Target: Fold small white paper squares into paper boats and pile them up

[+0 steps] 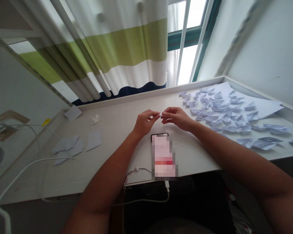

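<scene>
My left hand (145, 122) and my right hand (175, 117) meet above the middle of the desk, fingertips almost touching. Both are closed in a pinch on a small piece of white paper (161, 114), mostly hidden by the fingers. Its folded shape is too small to make out. Just below the hands lies a phone (162, 156) with its screen lit and blurred. To the right of my right hand, many small folded paper boats (226, 112) are spread in a cluster.
Large white sheets (263, 104) lie beneath and behind the boats. Flat paper pieces (70, 146), a single sheet (94, 139) and a crumpled scrap (95, 119) are on the left. White cables (26, 167) cross the left side; a charging plug (167, 185) hangs at the desk's front edge.
</scene>
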